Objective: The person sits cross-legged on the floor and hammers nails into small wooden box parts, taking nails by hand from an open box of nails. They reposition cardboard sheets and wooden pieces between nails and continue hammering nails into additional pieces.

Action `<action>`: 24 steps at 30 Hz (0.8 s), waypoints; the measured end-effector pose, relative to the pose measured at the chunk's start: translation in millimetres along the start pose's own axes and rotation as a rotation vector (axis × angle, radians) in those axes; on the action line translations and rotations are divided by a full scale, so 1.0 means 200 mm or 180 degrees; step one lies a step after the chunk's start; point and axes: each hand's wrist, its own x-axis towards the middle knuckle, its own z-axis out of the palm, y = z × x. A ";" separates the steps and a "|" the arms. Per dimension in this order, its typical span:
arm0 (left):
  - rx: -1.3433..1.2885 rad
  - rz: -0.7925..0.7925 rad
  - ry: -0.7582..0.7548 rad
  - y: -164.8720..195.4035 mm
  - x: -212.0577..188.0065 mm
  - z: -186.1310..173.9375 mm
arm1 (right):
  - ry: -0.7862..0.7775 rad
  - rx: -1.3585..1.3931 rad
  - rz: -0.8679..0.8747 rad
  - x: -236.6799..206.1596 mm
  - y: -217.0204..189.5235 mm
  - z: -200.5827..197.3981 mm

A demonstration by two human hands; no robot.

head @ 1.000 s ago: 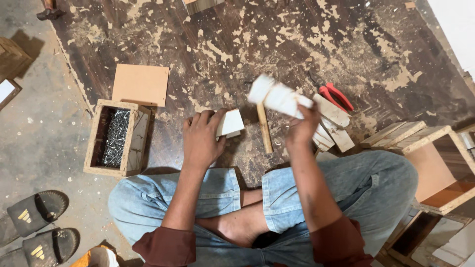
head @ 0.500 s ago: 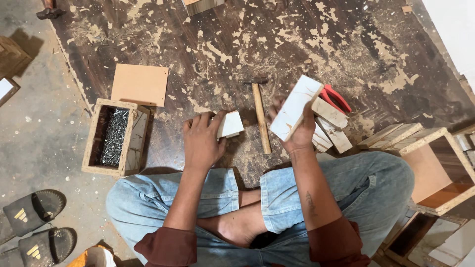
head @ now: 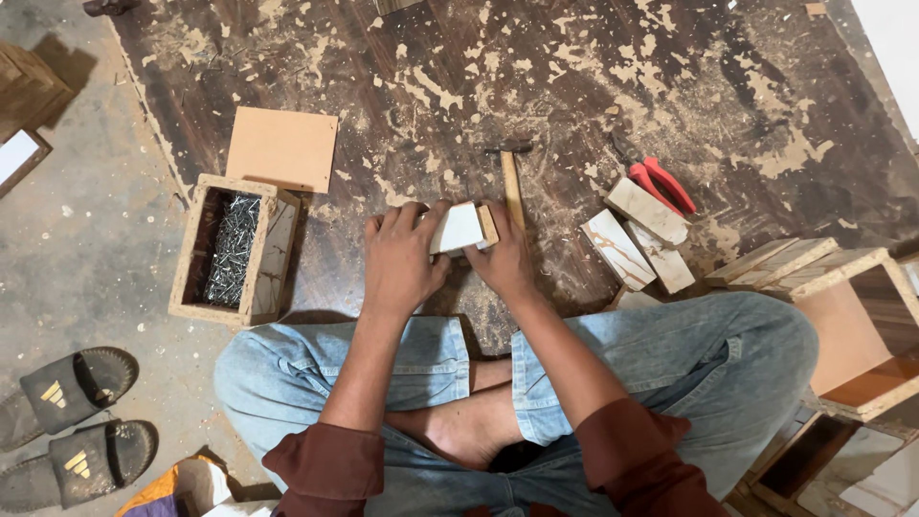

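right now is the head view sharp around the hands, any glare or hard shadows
Head view: sharp around the left hand, right hand and white wood pieces; light soft and even, shadows faint; top right corner overexposed; slight wide-angle bend at the edges.

2 hands (head: 402, 258), 1 hammer (head: 512, 182), 1 red pliers (head: 661, 182), 3 loose wood pcs (head: 637, 235), 1 nail box (head: 230, 251), 2 sandals (head: 72, 421).
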 end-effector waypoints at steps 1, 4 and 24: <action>0.0008 0.0022 -0.0002 0.00 0.00 0.00 | 0.0111 -0.0187 -0.0166 0.00 -0.01 0.01; 0.0044 0.0073 -0.0007 -0.01 0.00 0.00 | -0.0487 -0.0267 0.0464 0.01 -0.02 0.05; 0.0005 0.0241 -0.0351 0.10 0.12 0.04 | -0.0742 -0.0518 0.0976 -0.10 0.12 0.14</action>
